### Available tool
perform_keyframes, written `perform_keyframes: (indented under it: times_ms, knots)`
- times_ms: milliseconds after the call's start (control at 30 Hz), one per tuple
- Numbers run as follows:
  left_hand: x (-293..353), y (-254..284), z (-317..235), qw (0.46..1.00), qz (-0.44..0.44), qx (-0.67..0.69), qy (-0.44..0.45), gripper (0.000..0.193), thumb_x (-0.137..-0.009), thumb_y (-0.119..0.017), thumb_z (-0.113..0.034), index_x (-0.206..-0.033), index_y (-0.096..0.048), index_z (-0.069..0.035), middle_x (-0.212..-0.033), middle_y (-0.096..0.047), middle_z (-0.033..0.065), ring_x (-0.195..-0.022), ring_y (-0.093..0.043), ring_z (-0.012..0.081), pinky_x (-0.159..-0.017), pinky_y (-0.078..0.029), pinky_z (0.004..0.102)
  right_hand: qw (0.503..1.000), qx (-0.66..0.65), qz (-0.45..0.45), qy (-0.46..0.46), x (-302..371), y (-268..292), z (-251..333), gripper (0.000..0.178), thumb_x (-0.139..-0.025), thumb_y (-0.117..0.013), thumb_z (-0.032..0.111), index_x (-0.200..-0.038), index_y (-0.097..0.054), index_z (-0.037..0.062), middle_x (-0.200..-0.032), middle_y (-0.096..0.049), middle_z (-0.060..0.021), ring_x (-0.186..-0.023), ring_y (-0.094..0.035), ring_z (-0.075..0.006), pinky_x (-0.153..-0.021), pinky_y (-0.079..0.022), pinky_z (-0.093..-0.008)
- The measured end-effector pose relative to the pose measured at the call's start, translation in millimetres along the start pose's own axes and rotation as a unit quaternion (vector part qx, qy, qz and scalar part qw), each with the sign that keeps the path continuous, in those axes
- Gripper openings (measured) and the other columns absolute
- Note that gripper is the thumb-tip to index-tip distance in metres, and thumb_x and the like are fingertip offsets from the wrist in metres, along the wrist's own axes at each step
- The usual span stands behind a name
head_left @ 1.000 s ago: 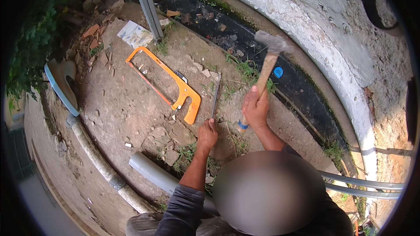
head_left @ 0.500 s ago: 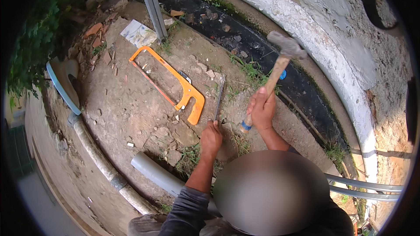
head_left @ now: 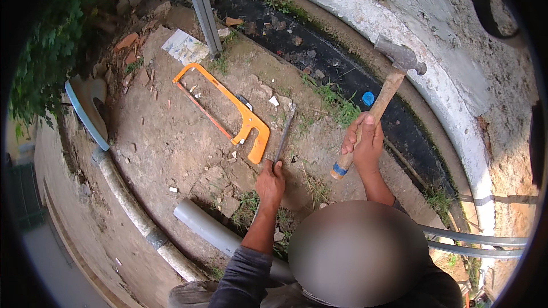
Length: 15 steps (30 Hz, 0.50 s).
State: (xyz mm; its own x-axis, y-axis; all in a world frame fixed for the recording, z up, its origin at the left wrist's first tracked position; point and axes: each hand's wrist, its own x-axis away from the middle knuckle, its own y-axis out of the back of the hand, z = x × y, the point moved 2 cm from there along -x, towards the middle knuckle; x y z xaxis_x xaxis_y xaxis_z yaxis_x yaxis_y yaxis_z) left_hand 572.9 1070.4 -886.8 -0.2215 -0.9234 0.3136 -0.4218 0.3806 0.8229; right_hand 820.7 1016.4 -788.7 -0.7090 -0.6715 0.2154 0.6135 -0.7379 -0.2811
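White curved wall point(head_left: 456, 108) runs top to right w/ a black strip point(head_left: 342, 74) along its foot; bare dirt ground point(head_left: 171, 142) fills the mid. Pale pipe point(head_left: 128, 205) curves down the left edge, a grey pipe point(head_left: 208, 228) lies near the bottom centre, partly under the person's arm, and a metal post point(head_left: 202, 8) stands at the top.

Orange hacksaw point(head_left: 228, 108) lies flat on the dirt, handle end toward the person, just left of the chisel. A patterned tile piece point(head_left: 184, 47) sits by the post base, well apart from the hands.

Hammer point(head_left: 379, 100): wooden handle, steel head up at approx. the wall's edge, raised and tilted to the right. Right hand point(head_left: 362, 142) is wrapped around the lower handle, fingers point(head_left: 349, 140) closed tight on it; a blue band shows at the butt end below the hand.

Chisel point(head_left: 284, 134): long dark steel bar, tilted, lower end in the left hand point(head_left: 270, 181), far end up near the grass tufts point(head_left: 337, 105). Left-hand fingers closed round the bar. Whether the far tip touches the ground is prob. not clear from this angle. Hammer head is well apart from the chisel.

Small blue cap point(head_left: 368, 98) lies on the black strip just left of the hammer handle.
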Motion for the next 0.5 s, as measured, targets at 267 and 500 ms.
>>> perform_keyframes:
  times_ms: [267, 500]
  knots:
    - [15.0, -1.8, 20.2, 0.994, 0.004, 0.100, -0.044, 0.028, -0.105, -0.052, -0.028, -0.105, -0.059, -0.001, -0.088, -0.064, 0.0254, -0.083, -0.062, 0.0464, -0.074, -0.048, 0.0537, 0.955, 0.207, 0.042, -0.207, 48.6, 32.7, -37.2, 0.030, -0.110, -0.043, 0.035, -0.103, -0.052, 0.0073, -0.061, -0.046, 0.0024, -0.043, -0.044, -0.0093, -0.040, -0.039, -0.0275]
    - [2.6, 60.6, -34.1, 0.934, -0.105, 0.293, -0.173, 0.026, -0.106, -0.051, -0.024, -0.119, -0.058, -0.001, -0.089, -0.063, 0.0165, -0.083, -0.063, 0.0313, -0.077, -0.050, 0.0413, 0.961, 0.251, 0.106, 0.037, 30.5, -7.2, 55.5, 0.030, -0.107, -0.050, 0.030, -0.120, -0.056, 0.0041, -0.064, -0.050, 0.0017, -0.054, -0.049, -0.0065, -0.051, -0.040, -0.0271]
